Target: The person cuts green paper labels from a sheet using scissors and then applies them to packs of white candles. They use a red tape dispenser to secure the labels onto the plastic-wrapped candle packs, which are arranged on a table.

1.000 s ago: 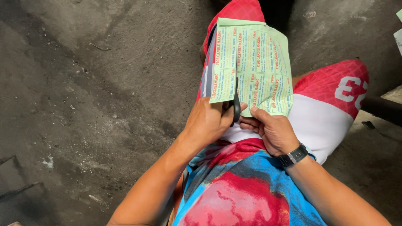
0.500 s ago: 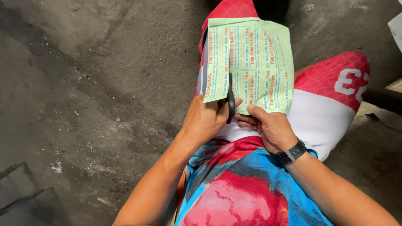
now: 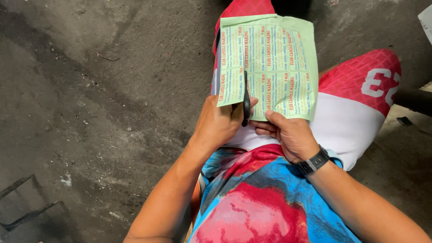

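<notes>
A light green sheet (image 3: 279,58) printed with rows of labels is held up over my lap. My right hand (image 3: 290,135), with a dark watch on its wrist, pinches the sheet's lower edge. My left hand (image 3: 220,123) grips dark scissors (image 3: 246,103), whose blades point up into the sheet from its lower edge. A narrow column of labels (image 3: 229,85) to the left of the blades is partly cut away from the rest. The scissor handles are hidden inside my left hand.
I sit above a rough grey concrete floor (image 3: 103,103). My legs wear red and white shorts (image 3: 355,112), and my shirt (image 3: 256,198) is blue and red. A dark object (image 3: 414,101) lies at the right edge.
The scissors have moved further up into the sheet, lengthening the cut. Both hands keep their grips, and the sheet has shifted slightly in view.
</notes>
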